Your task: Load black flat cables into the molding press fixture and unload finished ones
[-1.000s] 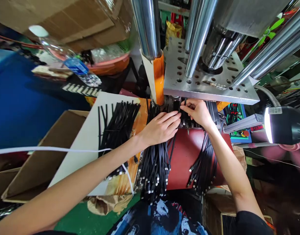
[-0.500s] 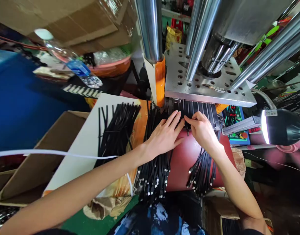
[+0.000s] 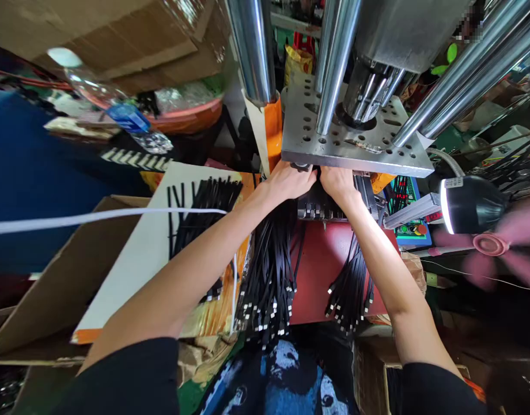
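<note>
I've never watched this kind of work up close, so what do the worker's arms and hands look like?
The left hand and right hand look bare, though both are partly hidden. The left arm and right arm are bare below short, plain black sleeves, with nothing visible worn at the wrists.

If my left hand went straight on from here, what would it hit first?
Your left hand would probably meet your right hand first; the metal plate partly hides both, so depth is unclear.

Left hand (image 3: 292,180) and right hand (image 3: 335,180) partly hidden under metal plate (image 3: 355,157), pink fan blades (image 3: 524,223) blurred
</note>
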The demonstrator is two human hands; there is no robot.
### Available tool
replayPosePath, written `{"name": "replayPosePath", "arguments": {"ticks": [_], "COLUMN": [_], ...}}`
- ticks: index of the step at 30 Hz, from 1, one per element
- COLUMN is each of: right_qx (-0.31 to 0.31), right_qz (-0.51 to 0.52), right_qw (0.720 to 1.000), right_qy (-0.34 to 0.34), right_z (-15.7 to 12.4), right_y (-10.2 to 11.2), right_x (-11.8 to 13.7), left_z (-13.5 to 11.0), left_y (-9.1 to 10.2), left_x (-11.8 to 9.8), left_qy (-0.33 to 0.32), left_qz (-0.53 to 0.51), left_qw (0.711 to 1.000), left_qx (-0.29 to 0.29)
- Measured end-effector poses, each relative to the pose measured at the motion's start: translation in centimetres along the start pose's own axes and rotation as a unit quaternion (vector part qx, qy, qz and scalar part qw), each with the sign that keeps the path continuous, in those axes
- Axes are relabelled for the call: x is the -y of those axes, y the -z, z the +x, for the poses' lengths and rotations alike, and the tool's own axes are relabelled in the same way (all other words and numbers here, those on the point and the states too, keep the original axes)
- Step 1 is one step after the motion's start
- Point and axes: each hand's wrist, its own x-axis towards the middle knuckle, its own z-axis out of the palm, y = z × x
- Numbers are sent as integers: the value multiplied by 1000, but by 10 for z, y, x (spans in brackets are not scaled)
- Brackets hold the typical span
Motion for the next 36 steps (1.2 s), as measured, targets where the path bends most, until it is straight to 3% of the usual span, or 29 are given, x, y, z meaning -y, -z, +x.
{"name": "replayPosePath", "arguments": {"ticks": [3, 6, 9, 12, 15, 19, 24, 27, 29, 31, 33, 36], "right_qx": [-12, -70, -25, 53, 72, 54, -64, -101, -79, -55, -46, -15], "right_qz": [31, 91, 91, -4, -29, 43, 210, 372, 485, 548, 560, 558], "right_qw": [999, 992, 980, 960, 954, 951, 923, 876, 831, 809, 816, 827], "right_qy": [-10, -42, -178, -276, -289, -300, -316, -290, -260, -206, -135, -70], "right_z": [-28, -116, -219, -278, -289, -283, -296, -308, -315, -318, -318, -317], "right_y": [8, 16, 8, -13, -30, -32, -14, 9, 26, 39, 44, 44], "right_x": [7, 25, 39, 44, 43, 32, 16, 22, 37, 58, 79, 97], "left_z": [-20, -86, -160, -199, -201, -192, -194, -193, -192, -191, -193, -199], "left_y": [5, 14, 14, 6, 4, 18, 28, 31, 37, 43, 48, 50], "left_x": [-12, -40, -67, -77, -75, -73, -70, -74, -85, -103, -123, -144], "left_qy": [40, 110, 189, 216, 249, 249, 234, 252, 254, 246, 234, 234], "left_qz": [-20, 2, 42, 39, 1, -42, -191, -290, -387, -514, -613, -674], "left_qw": [998, 991, 979, 962, 957, 961, 951, 921, 881, 808, 732, 682], "left_qx": [-41, -81, 65, 161, 151, 112, 67, 67, 98, 152, 184, 161]}}
